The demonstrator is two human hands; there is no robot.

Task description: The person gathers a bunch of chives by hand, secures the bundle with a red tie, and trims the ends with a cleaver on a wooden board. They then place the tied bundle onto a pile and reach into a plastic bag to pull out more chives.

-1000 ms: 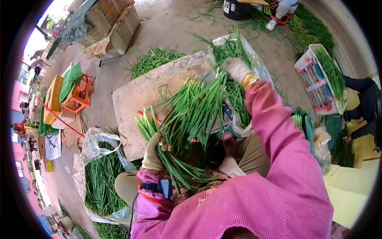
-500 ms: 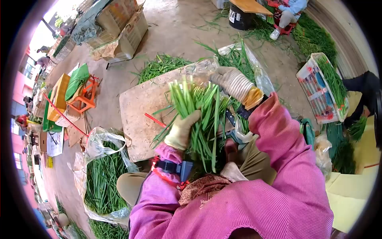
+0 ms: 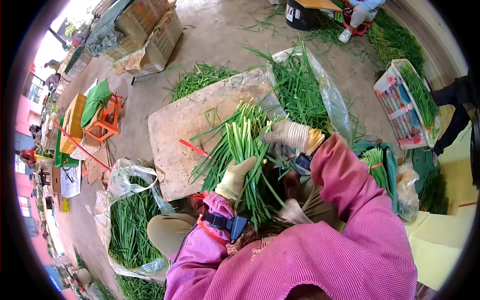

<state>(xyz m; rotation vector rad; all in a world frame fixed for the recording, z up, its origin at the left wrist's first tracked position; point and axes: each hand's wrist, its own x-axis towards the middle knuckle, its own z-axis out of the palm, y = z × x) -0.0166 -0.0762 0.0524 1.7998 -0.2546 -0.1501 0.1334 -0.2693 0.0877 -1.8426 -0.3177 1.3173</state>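
My left hand [image 3: 234, 178], in a pale glove, grips a bundle of long green chive stalks [image 3: 239, 145] near its lower part, over my lap. The cut ends of the stalks point up and away from me above a worn wooden board [image 3: 180, 125]. My right hand [image 3: 287, 134], in a striped knit glove, rests against the right side of the same bundle near its upper half, fingers curled on the stalks. A red band [image 3: 194, 148] lies on the board just left of the bundle.
A clear plastic bag of greens [image 3: 305, 90] lies beyond the board at right, another bag of greens [image 3: 129, 225] by my left knee. A white crate with greens [image 3: 407, 102] stands far right. Cardboard boxes [image 3: 145, 35] sit at upper left. Another person's legs [image 3: 357, 15] show at top.
The bundle has tipped toward the left and come lower over the board. My right hand has dropped from the stalk tips down to the bundle's side, closer to my left hand.
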